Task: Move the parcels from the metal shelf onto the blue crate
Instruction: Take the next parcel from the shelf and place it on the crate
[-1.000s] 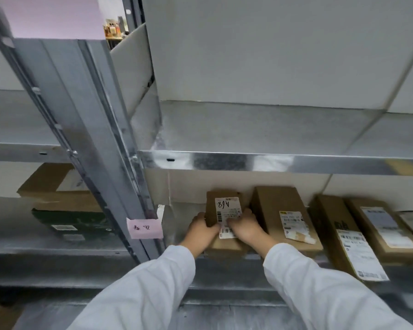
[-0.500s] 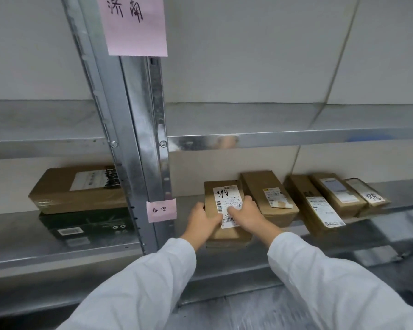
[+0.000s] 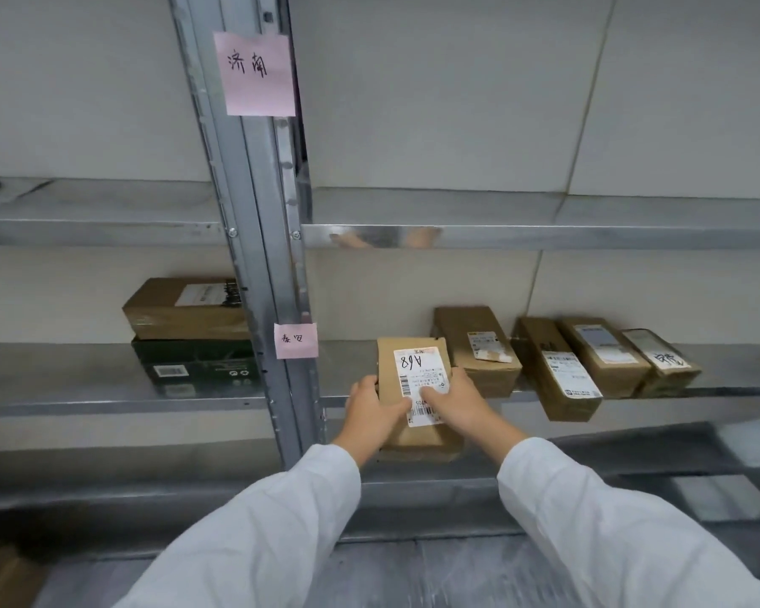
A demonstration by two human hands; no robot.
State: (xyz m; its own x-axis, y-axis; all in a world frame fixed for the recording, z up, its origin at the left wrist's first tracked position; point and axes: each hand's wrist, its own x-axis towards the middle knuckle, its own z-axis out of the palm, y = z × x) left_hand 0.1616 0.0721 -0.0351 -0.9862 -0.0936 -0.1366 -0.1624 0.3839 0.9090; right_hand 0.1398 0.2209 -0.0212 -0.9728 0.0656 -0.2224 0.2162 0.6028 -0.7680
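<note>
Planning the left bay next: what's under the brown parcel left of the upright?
A dark green box with a barcode label, lying on the metal shelf. The upright hides its right end.

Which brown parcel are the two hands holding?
The leftmost parcel right of the post, with handwriting on its white label; the left hand and right hand grip its sides.

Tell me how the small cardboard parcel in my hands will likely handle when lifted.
The small parcel probably stays stiff: its cardboard faces look flat and square. It seems light, since the left hand and right hand hold it with a simple side grip. Flat-sided, it shouldn't roll, though the paper label may feel slick.
</note>
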